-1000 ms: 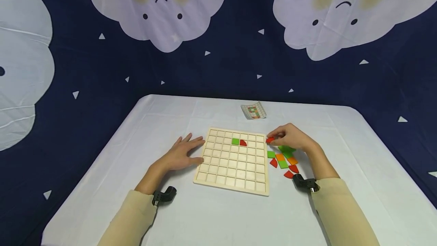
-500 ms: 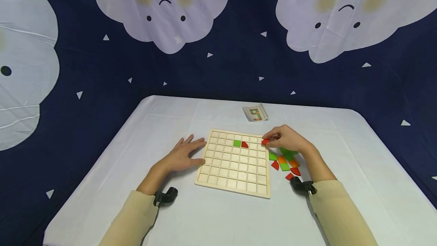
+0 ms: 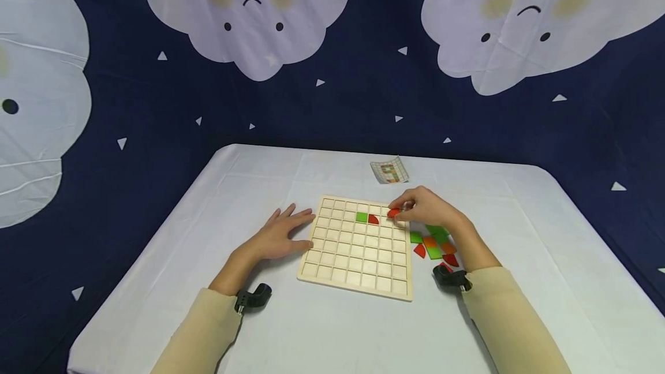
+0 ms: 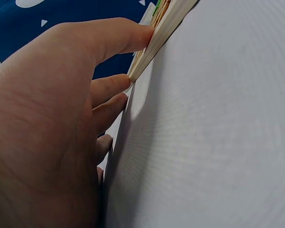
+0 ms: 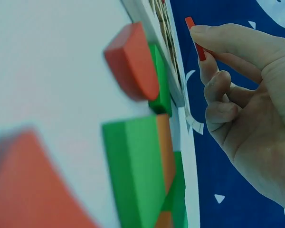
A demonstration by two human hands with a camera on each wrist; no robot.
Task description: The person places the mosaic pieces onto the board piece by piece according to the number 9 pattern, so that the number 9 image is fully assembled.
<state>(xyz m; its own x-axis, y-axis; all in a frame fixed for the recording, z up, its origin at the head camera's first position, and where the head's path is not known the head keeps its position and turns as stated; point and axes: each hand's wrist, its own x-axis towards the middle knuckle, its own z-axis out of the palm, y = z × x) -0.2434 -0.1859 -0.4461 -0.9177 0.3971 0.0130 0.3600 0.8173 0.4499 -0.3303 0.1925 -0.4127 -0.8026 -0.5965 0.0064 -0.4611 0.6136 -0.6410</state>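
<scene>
A wooden grid board [image 3: 355, 258] lies flat on the white table. Set in its upper rows are a green square tile [image 3: 361, 217] and, to the right of it, a red quarter-circle tile [image 3: 373, 219]. My left hand [image 3: 277, 238] has its fingers spread, thumb and index fingertip touching the board's left edge; the left wrist view shows this contact too. Between thumb and fingers my right hand [image 3: 427, 208] pinches another red tile [image 5: 195, 39], held above the board's upper right squares. In the right wrist view that tile is seen edge-on, apart from the board.
Loose tiles lie right of the board under the right forearm: green squares [image 3: 433, 253], orange squares [image 3: 429, 241] and red quarter circles [image 3: 419, 251], some overlapping. A creased pattern card [image 3: 389, 171] lies behind the board. A dark cloud-print curtain [image 3: 363, 103] hangs beyond the table.
My right hand has moved left with the red tile, from beside the board's right edge to over its upper right squares. The left hand stays at the board's left edge.
</scene>
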